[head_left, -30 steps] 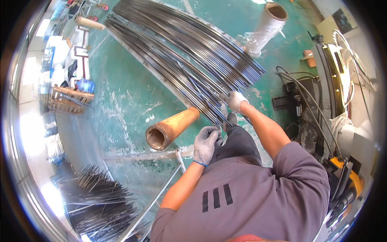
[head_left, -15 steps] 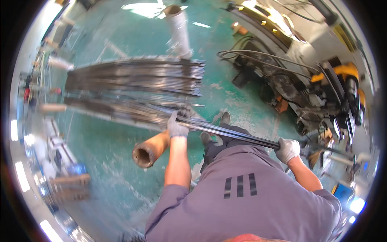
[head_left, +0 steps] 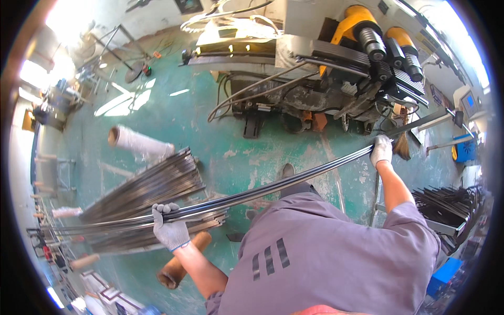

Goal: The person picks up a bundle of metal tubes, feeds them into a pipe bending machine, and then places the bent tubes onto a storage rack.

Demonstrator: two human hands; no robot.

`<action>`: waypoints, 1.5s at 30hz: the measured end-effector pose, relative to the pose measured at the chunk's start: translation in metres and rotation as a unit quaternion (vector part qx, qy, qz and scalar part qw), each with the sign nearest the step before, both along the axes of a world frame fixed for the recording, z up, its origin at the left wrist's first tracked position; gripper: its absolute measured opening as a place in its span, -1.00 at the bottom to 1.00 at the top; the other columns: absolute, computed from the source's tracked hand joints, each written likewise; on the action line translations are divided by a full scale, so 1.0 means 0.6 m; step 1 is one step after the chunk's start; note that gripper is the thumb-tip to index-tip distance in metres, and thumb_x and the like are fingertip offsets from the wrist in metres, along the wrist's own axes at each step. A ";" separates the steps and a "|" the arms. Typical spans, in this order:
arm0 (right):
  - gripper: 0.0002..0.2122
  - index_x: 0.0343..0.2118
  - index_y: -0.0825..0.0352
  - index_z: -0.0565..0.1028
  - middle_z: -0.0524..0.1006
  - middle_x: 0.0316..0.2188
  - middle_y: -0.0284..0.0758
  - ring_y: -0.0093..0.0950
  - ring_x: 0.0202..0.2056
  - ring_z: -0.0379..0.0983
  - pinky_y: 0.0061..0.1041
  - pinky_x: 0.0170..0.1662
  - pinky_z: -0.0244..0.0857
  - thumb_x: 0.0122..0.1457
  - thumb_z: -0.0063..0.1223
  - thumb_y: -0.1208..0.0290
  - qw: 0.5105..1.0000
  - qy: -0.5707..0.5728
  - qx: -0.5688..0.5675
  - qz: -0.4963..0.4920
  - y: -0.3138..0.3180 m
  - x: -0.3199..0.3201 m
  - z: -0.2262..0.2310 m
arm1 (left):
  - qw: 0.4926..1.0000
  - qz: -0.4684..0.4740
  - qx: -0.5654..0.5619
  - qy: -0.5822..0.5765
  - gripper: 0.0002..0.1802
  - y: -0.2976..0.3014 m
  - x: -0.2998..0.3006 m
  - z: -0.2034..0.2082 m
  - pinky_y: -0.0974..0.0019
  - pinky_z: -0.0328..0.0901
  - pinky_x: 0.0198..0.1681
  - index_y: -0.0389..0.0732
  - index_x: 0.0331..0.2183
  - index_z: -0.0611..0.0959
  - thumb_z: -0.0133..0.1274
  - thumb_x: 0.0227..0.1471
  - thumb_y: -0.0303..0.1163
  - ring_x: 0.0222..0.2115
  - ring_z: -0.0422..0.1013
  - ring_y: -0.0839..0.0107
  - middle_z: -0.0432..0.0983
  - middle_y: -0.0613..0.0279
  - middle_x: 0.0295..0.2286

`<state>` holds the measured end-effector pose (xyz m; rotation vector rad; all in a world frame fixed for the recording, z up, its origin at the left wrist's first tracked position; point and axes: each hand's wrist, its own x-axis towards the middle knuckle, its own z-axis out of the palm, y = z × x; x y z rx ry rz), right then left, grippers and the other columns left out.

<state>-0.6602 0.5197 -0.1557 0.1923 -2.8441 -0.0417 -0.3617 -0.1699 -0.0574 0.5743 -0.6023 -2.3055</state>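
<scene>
Several long, thin dark metal bars (head_left: 283,184) stretch in a bundle across the front of my body, from far left up to the right. My left hand (head_left: 170,228), in a pale grey knit glove, is closed around the bundle, fingers curled over the top. Near the bars' right end, my gloved right hand (head_left: 381,150) grips them too. Beyond my left hand lies a stack of metal bars (head_left: 147,186) on the floor. Another group of bars (head_left: 205,223) lies partly hidden beneath the held bundle and my left hand.
A machine (head_left: 294,100) with hoses and yellow motors (head_left: 357,21) stands ahead. A brown cardboard tube (head_left: 170,273) lies by my left forearm; a plastic-wrapped roll (head_left: 144,142) lies past the stack. At right are a broom (head_left: 402,145) and a rack of dark pieces (head_left: 446,207).
My view and body have turned rightward, so the machine is now ahead and the stacks sit farther left. The held bars now slope up to the right; both hands still grip them.
</scene>
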 end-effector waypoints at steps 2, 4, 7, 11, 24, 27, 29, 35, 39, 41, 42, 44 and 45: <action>-0.65 -0.04 0.39 0.54 0.60 -0.17 -0.03 -0.01 -0.04 0.50 -0.20 0.09 0.37 0.05 0.18 0.52 0.955 0.144 -0.116 -0.233 0.027 -0.027 -0.053 | 0.999 -0.029 -0.044 -0.004 -0.81 0.055 -0.088 0.051 0.17 0.35 -0.01 -0.17 -0.14 0.57 0.12 0.32 -0.28 -0.32 0.43 0.41 0.54 0.37 -0.35; -0.57 0.03 0.45 0.52 0.63 -0.13 -0.05 -0.02 -0.05 0.58 -0.13 0.17 0.39 0.03 0.19 0.50 0.731 -0.042 -0.588 -0.345 0.003 -0.046 -0.053 | 0.995 -0.073 -0.064 -0.001 -0.83 0.114 -0.177 0.067 0.12 0.33 0.05 -0.16 -0.17 0.57 0.13 0.31 -0.29 -0.28 0.46 0.40 0.56 0.36 -0.32; -0.48 0.14 0.69 0.31 0.39 0.15 0.17 0.01 0.22 0.33 0.06 0.41 0.13 0.11 0.02 0.53 0.158 -0.208 -0.959 -0.112 -0.206 -0.045 0.053 | 0.990 -0.124 -0.063 -0.029 -0.85 0.223 -0.322 0.068 -0.05 0.29 0.18 -0.16 -0.18 0.58 0.14 0.30 -0.31 -0.20 0.49 0.32 0.59 0.29 -0.27; -0.71 0.08 0.39 0.37 0.53 -0.05 -0.14 -0.19 0.03 0.54 -0.05 0.19 0.49 0.32 0.00 0.68 0.152 -0.119 -0.961 -0.200 -0.242 -0.119 0.084 | 0.970 -0.236 -0.059 0.011 -0.72 0.316 -0.451 0.093 -0.23 0.24 0.25 -0.22 -0.07 0.61 0.21 0.23 -0.33 -0.06 0.48 0.06 0.59 0.12 -0.21; -0.77 -0.15 0.33 0.56 0.64 -0.35 -0.30 -0.39 -0.39 0.61 -0.38 -0.31 0.58 0.25 0.35 0.34 0.319 0.182 -0.898 -0.242 -0.083 -0.310 0.175 | 0.962 -0.255 -0.097 0.015 -0.75 0.168 -0.696 0.056 -0.09 0.31 0.26 -0.31 -0.10 0.59 0.12 0.27 -0.35 -0.01 0.48 0.10 0.58 0.10 -0.17; -0.78 -0.16 0.33 0.57 0.64 -0.34 -0.30 -0.39 -0.40 0.61 -0.39 -0.32 0.57 0.24 0.35 0.36 0.392 0.166 -0.873 -0.239 -0.106 -0.361 0.205 | 0.964 -0.253 -0.057 -0.051 -0.73 0.153 -0.771 0.048 -0.09 0.34 0.24 -0.33 -0.12 0.60 0.11 0.29 -0.31 -0.02 0.50 0.07 0.59 0.04 -0.16; -0.84 -0.21 0.35 0.59 0.64 -0.35 -0.28 -0.39 -0.37 0.61 -0.37 -0.34 0.53 0.23 0.34 0.43 0.407 0.145 -0.873 -0.225 -0.129 -0.398 0.205 | 0.967 -0.248 -0.045 -0.047 -0.69 0.141 -0.835 0.015 -0.08 0.37 0.21 -0.38 -0.11 0.61 0.09 0.31 -0.29 -0.04 0.51 0.03 0.60 -0.05 -0.13; -0.73 -0.03 0.35 0.59 0.66 -0.20 -0.26 -0.37 -0.20 0.58 -0.34 -0.13 0.43 0.20 0.20 0.49 0.557 0.053 -0.776 -0.291 -0.156 -0.475 0.140 | 0.956 -0.284 -0.043 -0.061 -0.66 0.205 -0.955 -0.019 -0.03 0.38 0.22 -0.40 -0.07 0.63 0.08 0.32 -0.29 -0.01 0.52 0.05 0.62 -0.07 -0.10; -0.73 0.01 0.36 0.59 0.66 -0.07 -0.19 -0.31 -0.01 0.58 -0.40 0.04 0.40 0.31 0.08 0.39 0.760 0.015 -0.586 -0.281 -0.145 -0.482 0.103 | 0.911 -0.389 -0.089 -0.103 -0.67 0.272 -0.989 -0.016 -0.03 0.37 0.23 -0.37 -0.06 0.66 0.08 0.33 -0.30 0.01 0.53 0.07 0.63 -0.01 -0.06; -0.73 -0.04 0.43 0.59 0.67 -0.14 -0.14 -0.32 -0.11 0.62 -0.40 -0.04 0.41 0.35 0.03 0.37 0.742 0.061 -0.609 -0.274 -0.112 -0.500 0.037 | 0.908 -0.416 -0.003 -0.049 -0.64 0.303 -0.998 -0.008 -0.05 0.36 0.24 -0.36 0.01 0.63 0.06 0.34 -0.29 0.04 0.52 0.05 0.62 0.00 -0.01; -0.73 -0.06 0.45 0.59 0.67 -0.17 -0.12 -0.33 -0.15 0.63 -0.40 -0.07 0.41 0.37 0.01 0.36 0.725 0.082 -0.629 -0.268 -0.098 -0.518 -0.004 | 0.906 -0.419 0.024 -0.050 -0.63 0.308 -1.005 -0.016 -0.06 0.35 0.25 -0.36 0.02 0.62 0.06 0.34 -0.29 0.05 0.51 0.04 0.61 0.00 0.00; -0.71 -0.08 0.46 0.60 0.68 -0.19 -0.13 -0.35 -0.16 0.62 -0.42 -0.08 0.41 0.40 -0.02 0.32 0.652 0.133 -0.698 -0.263 -0.049 -0.562 -0.117 | 0.889 -0.454 0.041 -0.034 -0.60 0.314 -1.010 -0.017 -0.10 0.31 0.27 -0.34 0.05 0.60 0.00 0.36 -0.26 0.10 0.48 0.00 0.58 -0.02 0.04; -0.72 -0.04 0.45 0.57 0.67 -0.15 -0.15 -0.33 -0.11 0.61 -0.41 -0.03 0.40 0.40 -0.11 0.39 0.650 0.090 -0.704 -0.271 -0.090 -0.563 -0.084 | 0.896 -0.441 0.000 -0.050 -0.60 0.293 -1.000 -0.011 -0.11 0.29 0.28 -0.33 0.04 0.60 -0.05 0.38 -0.22 0.13 0.45 0.00 0.57 -0.04 0.05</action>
